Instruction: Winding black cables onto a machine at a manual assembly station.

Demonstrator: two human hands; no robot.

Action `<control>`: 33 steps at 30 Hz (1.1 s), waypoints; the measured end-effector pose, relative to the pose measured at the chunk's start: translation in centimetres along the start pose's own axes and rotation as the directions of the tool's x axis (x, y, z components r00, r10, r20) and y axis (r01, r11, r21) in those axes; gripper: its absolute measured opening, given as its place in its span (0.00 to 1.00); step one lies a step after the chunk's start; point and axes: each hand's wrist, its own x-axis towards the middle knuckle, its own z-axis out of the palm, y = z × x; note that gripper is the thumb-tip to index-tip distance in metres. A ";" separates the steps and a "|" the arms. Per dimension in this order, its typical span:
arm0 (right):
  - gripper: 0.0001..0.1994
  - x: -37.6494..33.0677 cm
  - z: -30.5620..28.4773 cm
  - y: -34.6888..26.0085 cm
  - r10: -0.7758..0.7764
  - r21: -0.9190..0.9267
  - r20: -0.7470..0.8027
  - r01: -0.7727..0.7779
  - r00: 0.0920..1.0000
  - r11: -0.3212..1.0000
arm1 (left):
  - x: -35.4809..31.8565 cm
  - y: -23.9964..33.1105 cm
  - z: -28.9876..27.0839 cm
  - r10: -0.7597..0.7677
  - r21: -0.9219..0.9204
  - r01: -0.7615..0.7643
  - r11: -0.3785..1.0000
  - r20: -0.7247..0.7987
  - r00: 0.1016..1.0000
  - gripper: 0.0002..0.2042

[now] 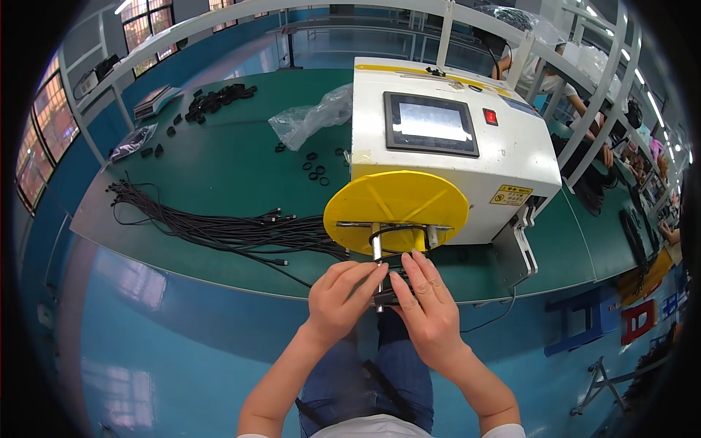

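Note:
A black cable (400, 228) is looped round the posts in front of a yellow disc (353, 197) on the winding machine. My left hand (338, 301) is closed beside the bright metal post (377, 244), its bent fingers pinching the cable near the post. On the other side, my right hand (432, 310) reaches up with fairly straight fingers, and cable lies between thumb and fingertips. A small black piece (383, 298) shows at the lower end of the post, between both hands. Parts of the cable are hidden behind my fingers.
A bundle of black cables (241, 232) lies left on the green table (241, 157). Small black rings (314, 175), a pile of coiled black pieces (219, 101) and a clear plastic bag (314, 117) lie beyond. The white machine (445, 186) has a screen and red switch. Blue stool (590, 321) right.

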 end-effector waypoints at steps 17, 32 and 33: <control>0.22 -0.1 -0.7 1.0 0.034 0.250 0.041 -0.043 0.999 0.967 | 0.7 2.2 -2.2 -0.597 -0.677 0.726 0.120 0.536 0.597 0.08; 0.17 1.5 -6.2 2.2 0.236 0.244 0.250 -0.297 0.939 0.923 | 0.8 2.0 -2.3 -0.573 -0.627 0.737 0.251 0.518 0.636 0.08; 0.16 1.5 -6.6 2.5 0.294 0.287 0.271 -0.369 0.917 0.884 | 0.7 2.0 -2.0 -0.587 -0.635 0.728 0.257 0.496 0.640 0.08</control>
